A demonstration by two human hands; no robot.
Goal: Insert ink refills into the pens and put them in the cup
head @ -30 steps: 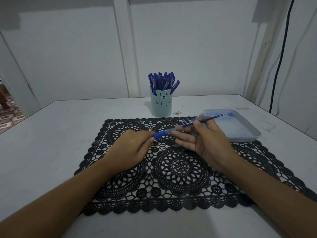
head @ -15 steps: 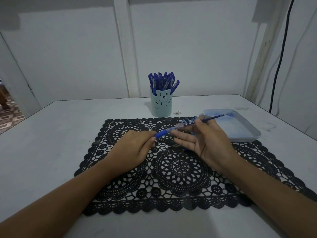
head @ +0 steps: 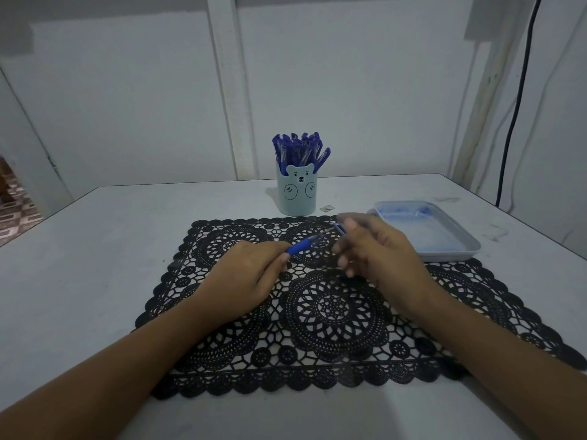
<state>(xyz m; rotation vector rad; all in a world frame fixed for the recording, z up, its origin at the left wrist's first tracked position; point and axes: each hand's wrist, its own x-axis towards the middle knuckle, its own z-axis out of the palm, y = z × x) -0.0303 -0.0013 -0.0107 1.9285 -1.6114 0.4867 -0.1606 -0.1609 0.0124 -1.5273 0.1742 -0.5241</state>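
Note:
A clear pen with a blue grip (head: pixel 306 245) lies slanted just above the black lace mat (head: pixel 333 315). My left hand (head: pixel 244 277) pinches its blue grip end. My right hand (head: pixel 378 252), blurred by motion, pinches the pen's far end with thumb and forefinger, its other fingers spread loosely. No ink refill shows beyond that end. Behind the mat stands the pale blue bear cup (head: pixel 297 198), filled with several blue pens (head: pixel 300 150).
A pale blue tray (head: pixel 451 256) with ink smears sits on the white table right of the mat, just behind my right hand. A small scrap (head: pixel 327 208) lies beside the cup. A black cable (head: pixel 514 106) hangs down the right wall.
The thin refill that stuck out toward the tray is no longer visible. My right hand has slid left along the pen toward my left hand, which stayed put.

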